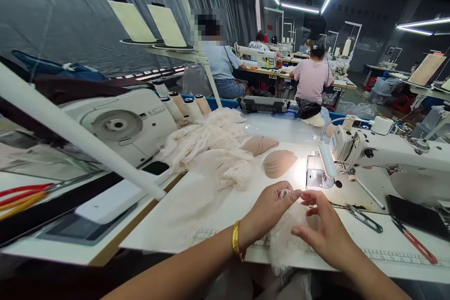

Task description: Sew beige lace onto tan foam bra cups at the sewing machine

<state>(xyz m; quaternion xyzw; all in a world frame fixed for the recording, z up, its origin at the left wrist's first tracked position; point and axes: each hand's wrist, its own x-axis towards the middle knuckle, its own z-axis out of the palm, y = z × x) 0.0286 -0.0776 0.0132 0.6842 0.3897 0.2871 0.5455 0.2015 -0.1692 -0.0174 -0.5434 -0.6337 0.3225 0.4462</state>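
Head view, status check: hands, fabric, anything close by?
Left hand and right hand both pinch sheer lace piece on table edge. Sewing machine just ahead; thread snips right of hands.

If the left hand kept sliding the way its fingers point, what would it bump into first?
Probably the right hand, whose fingertips nearly meet the left hand over the lace piece. Farther along stands the sewing machine, though depth is unclear.
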